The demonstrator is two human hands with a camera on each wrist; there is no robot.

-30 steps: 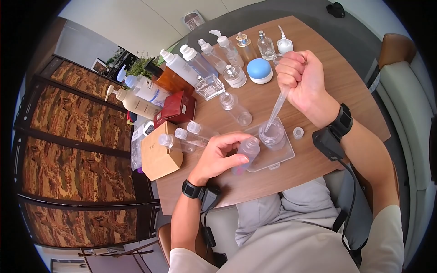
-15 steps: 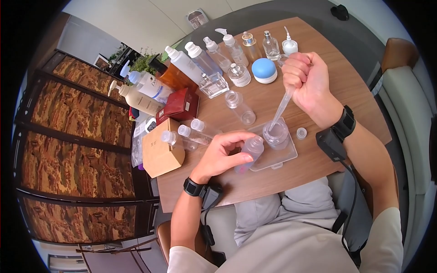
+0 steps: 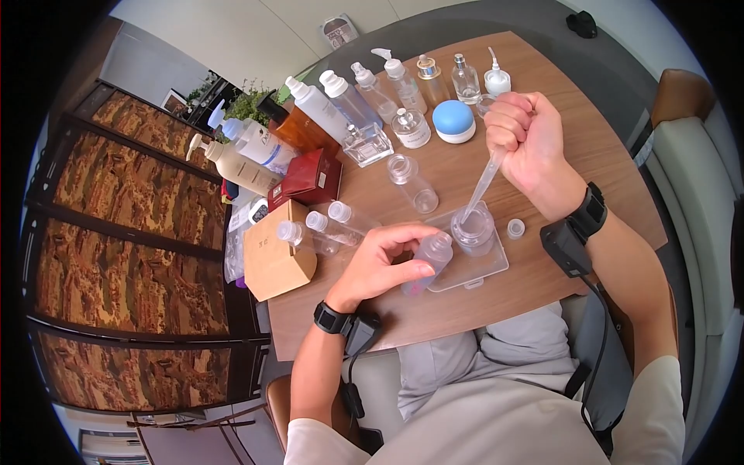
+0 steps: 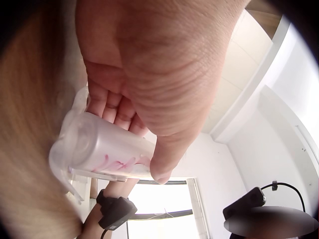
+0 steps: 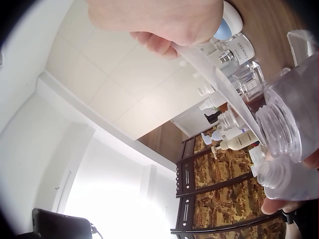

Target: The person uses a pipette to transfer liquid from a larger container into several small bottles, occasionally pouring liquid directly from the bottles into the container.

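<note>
My left hand (image 3: pixel 372 267) grips a small clear plastic bottle (image 3: pixel 435 249), uncapped and tilted, its thumb across the near side. Pink markings show on that bottle's wall (image 4: pixel 117 162) in the left wrist view. In my right hand (image 3: pixel 533 147), a fist is wrapped around a translucent plastic dropper pipette (image 3: pixel 485 183) that slants downward. Its tip reaches the open mouth of a clear wide jar (image 3: pixel 474 240), also seen in the right wrist view. Under the jar lies a clear flat plastic tray (image 3: pixel 490 267). The bottle in my left hand is just left of the jar.
A small clear cap (image 3: pixel 515 228) lies right of the jar. Behind stands an open clear bottle (image 3: pixel 413 184). Several capped clear bottles (image 3: pixel 314 229) are by a cardboard box (image 3: pixel 275 256). Pump bottles, perfume bottles and a blue-lidded jar (image 3: pixel 454 120) line the table's far side.
The head view has shifted slightly, moving the table's contents a little to the right in it. Both hands keep their holds, and the pipette tip stays at the jar's mouth.
</note>
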